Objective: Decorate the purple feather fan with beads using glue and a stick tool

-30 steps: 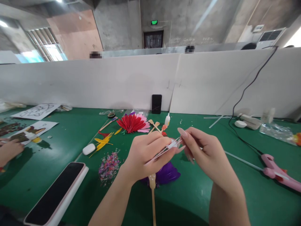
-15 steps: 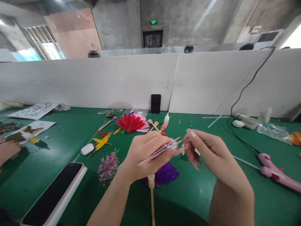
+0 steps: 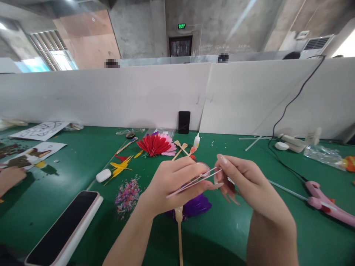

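Pinched in my left hand (image 3: 180, 179) is a pair of pale pink tweezers (image 3: 191, 183), its tips pointing right and slightly parted. Those tips reach the fingertips of my right hand (image 3: 241, 177), whose thumb and index finger are pressed together. Whatever lies between them is too small to make out. Below my left hand rests a purple feather bunch (image 3: 197, 205), partly covered by it. A wooden stick (image 3: 179, 232) with a glossy blob on its wide end lies against the purple bunch. Behind my fingers a small round white container (image 3: 204, 167) shows in part.
Red feathers (image 3: 154, 144), yellow feathers (image 3: 122, 165) and a pile of colourful flakes (image 3: 128, 195) lie left of centre. A large phone (image 3: 63, 229) is at front left, a pink glue gun (image 3: 318, 199) at right. A co-worker's hand (image 3: 12, 180) works at far left.
The tweezers' tips have moved right, up to my right fingertips. My left hand has shifted slightly right and down; the things on the table stay put.
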Demonstrator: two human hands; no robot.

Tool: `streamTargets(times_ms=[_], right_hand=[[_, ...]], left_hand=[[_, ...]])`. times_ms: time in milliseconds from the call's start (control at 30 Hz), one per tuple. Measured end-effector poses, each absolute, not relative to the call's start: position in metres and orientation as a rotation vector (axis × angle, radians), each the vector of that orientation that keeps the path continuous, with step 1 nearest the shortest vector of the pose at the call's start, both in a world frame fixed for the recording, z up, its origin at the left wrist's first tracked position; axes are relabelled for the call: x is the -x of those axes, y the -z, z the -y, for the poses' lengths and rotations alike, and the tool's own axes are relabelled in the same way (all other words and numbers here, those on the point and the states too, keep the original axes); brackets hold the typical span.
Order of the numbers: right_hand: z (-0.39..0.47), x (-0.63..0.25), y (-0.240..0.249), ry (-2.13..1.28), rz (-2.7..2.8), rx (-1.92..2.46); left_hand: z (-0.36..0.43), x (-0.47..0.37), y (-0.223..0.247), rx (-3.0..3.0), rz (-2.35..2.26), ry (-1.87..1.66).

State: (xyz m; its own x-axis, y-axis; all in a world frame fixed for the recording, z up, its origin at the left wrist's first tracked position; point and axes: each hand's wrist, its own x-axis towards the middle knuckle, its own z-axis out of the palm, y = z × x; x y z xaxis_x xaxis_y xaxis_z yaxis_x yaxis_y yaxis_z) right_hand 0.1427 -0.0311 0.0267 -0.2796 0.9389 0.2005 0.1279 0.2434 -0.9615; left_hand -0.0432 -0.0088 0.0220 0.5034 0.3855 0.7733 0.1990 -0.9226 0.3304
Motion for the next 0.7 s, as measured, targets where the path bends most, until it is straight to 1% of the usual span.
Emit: streamTargets(times_ms=[167,467,700], right_hand=[[0.029,-0.139,-0.026,-1.147,1.59,1.009],[0.028,-0.135,-0.024,-1.176,1.563,0.981],[0.028,-0.132,-0.026,-1.273,1.529,0.942]], left_hand=[[0.008,0.044,-0.021,-2.606,-0.524,-1.37],[0.008,0.041,-0.018,-2.643,-0.492,-1.468],[0.012,0.037,-0.018,-2.565,-0.576,-1.598]])
